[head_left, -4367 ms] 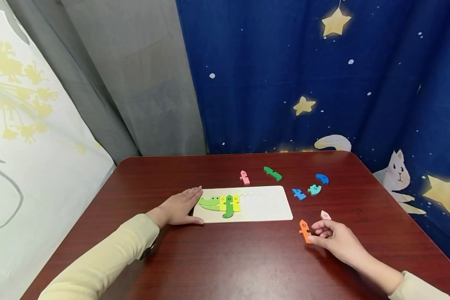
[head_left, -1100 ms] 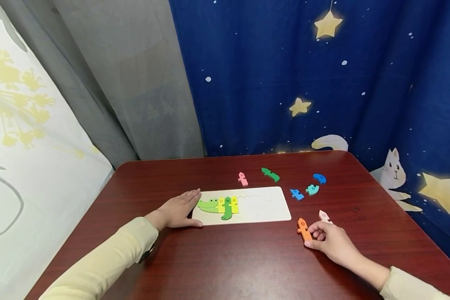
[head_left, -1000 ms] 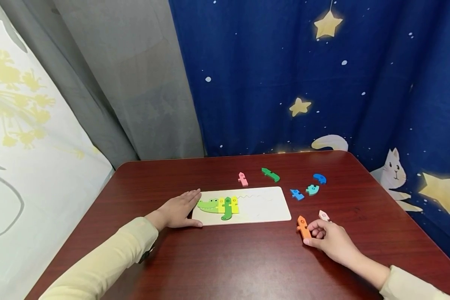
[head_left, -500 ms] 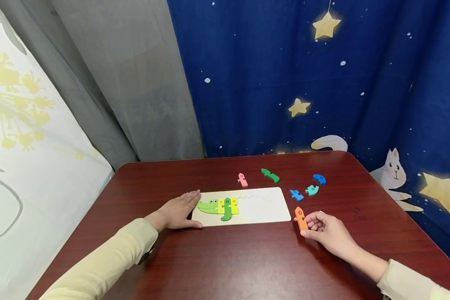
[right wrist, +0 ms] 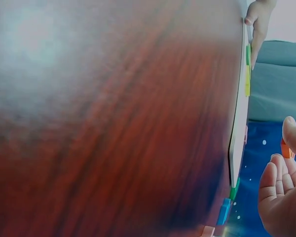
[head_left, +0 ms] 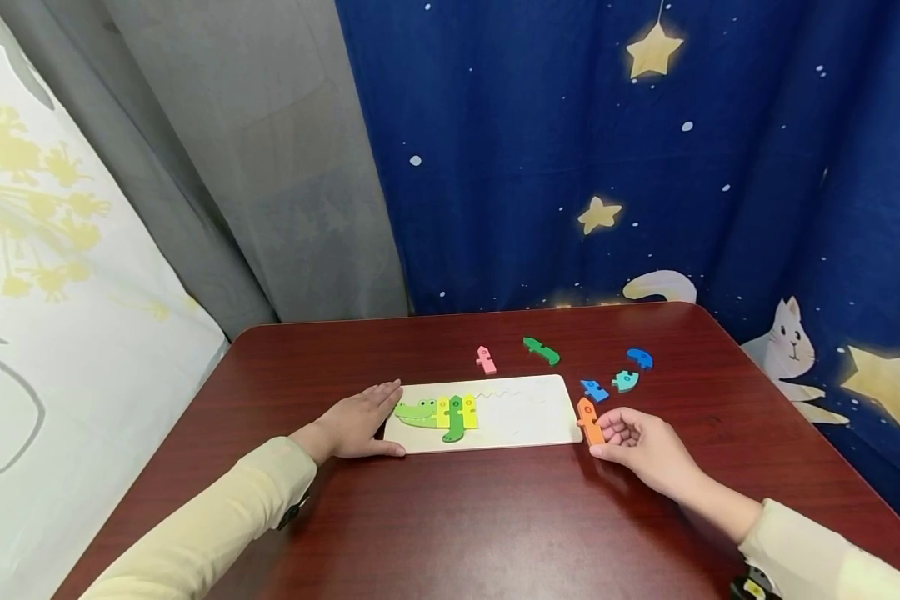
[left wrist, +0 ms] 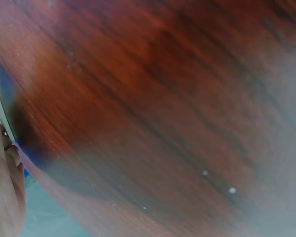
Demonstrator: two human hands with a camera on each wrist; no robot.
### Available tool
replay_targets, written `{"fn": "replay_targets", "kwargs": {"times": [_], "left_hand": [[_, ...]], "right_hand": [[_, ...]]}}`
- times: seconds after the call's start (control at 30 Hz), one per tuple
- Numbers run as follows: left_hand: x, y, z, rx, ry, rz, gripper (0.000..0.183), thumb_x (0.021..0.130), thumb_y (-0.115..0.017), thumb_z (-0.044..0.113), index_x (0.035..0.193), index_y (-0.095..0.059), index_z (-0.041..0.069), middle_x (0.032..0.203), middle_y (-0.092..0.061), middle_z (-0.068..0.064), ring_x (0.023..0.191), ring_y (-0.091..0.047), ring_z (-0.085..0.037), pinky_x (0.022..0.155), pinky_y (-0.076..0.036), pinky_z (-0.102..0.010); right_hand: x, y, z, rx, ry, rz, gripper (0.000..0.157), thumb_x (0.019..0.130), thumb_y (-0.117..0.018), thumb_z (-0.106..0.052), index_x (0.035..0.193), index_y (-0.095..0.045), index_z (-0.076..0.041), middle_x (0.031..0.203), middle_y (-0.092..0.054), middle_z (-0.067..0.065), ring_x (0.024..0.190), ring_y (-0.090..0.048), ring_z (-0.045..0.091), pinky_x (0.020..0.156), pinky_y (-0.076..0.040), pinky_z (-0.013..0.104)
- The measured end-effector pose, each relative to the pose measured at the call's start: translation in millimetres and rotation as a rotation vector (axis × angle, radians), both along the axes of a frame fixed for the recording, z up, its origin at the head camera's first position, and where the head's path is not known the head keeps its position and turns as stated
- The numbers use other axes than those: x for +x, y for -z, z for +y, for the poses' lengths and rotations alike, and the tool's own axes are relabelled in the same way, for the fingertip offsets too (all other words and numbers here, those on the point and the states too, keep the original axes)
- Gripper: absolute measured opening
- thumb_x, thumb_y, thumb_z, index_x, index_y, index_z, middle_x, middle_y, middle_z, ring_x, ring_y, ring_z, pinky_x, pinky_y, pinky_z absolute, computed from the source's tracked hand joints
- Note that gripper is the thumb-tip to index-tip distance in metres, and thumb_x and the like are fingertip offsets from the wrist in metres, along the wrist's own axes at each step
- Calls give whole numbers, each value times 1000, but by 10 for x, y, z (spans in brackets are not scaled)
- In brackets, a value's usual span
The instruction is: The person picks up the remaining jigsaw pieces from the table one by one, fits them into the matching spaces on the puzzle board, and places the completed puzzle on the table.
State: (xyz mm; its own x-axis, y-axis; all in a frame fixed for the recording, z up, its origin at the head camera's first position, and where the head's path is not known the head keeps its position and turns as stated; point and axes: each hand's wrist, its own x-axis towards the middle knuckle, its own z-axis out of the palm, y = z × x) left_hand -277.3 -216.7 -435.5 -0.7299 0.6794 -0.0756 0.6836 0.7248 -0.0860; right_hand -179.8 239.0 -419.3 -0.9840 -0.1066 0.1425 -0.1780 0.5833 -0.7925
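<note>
A pale wooden puzzle board (head_left: 525,421) lies on the table. My left hand (head_left: 354,422) rests on its left end with the fingers straight. Toward that end sit a green crocodile head (head_left: 417,415), a yellow piece (head_left: 442,413), a green leg piece (head_left: 455,419) and another yellow piece (head_left: 470,412), side by side. My right hand (head_left: 648,450) pinches an orange puzzle piece (head_left: 588,422) between thumb and fingers, upright at the board's right edge. In the right wrist view that orange piece (right wrist: 286,149) shows between thumb and fingertips, lifted off the table.
Behind the board lie a pink piece (head_left: 485,360) and a dark green piece (head_left: 542,351). To the right are a blue piece (head_left: 594,390), a teal piece (head_left: 625,381) and a curved blue piece (head_left: 640,358). The brown table (head_left: 450,525) ends before a blue curtain (head_left: 510,208).
My right hand has lifted the orange piece and carried it left and away from me to the board's right edge. The pale pink piece is now hidden in the head view. My left hand stays put.
</note>
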Motion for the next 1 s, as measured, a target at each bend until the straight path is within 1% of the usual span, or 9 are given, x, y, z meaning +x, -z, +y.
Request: {"fn": "replay_targets", "kwargs": {"times": [0.13,0.27,0.47,0.6,0.7,0.87,1.0], "left_hand": [[-4,5,-15,-9,-13,-4,111,83,-33,83,153,-22,-2,158,-20,-18,144,-21,-28,114,-22,-42],[1,-5,-16,-11,-18,-10,112,82,-32,84,153,-22,-1,158,-19,-18,144,-21,-27,115,-22,-41],[2,3,-12,-5,-21,-15,112,82,-31,85,153,-21,-1,159,-18,-17,145,-20,-27,115,-21,-41],[-7,9,-2,5,-22,-20,111,82,-33,84,153,-21,0,159,-18,-17,145,-20,-27,115,-21,-42],[-10,13,-5,2,-24,-20,111,82,-34,84,154,-20,0,159,-18,-17,145,-19,-27,115,-21,-41],[-9,22,-10,-1,-23,-11,110,83,-35,83,154,-20,0,159,-18,-16,145,-19,-26,115,-21,-41],[-3,18,-7,-1,-25,-21,111,83,-35,83,153,-20,-1,159,-18,-17,145,-18,-26,115,-21,-41]], "right_hand": [[-42,-47,-47,-21,-18,3,34,77,-84,-18,100,-65,-2,81,-63,2,74,-59,18,64,-51,23],[-95,-76,-111,-46,-36,13,34,76,-84,-16,101,-65,-1,82,-63,3,74,-59,19,64,-51,23],[-181,-73,-247,-59,-55,36,33,76,-84,-14,100,-66,-1,82,-63,3,75,-59,18,65,-51,22],[-220,-69,-338,-86,-66,47,33,76,-84,-12,100,-65,-1,83,-63,4,75,-60,18,65,-51,22],[-247,-68,-409,-106,-68,37,32,76,-84,-12,99,-65,-1,83,-63,4,76,-59,19,65,-51,22],[-296,-62,-532,-105,-72,26,30,76,-84,-12,98,-65,-2,82,-62,3,76,-58,19,66,-50,23],[-334,-43,-618,-110,-75,31,29,76,-84,-9,97,-65,-1,81,-62,3,76,-58,18,65,-50,23]]}}
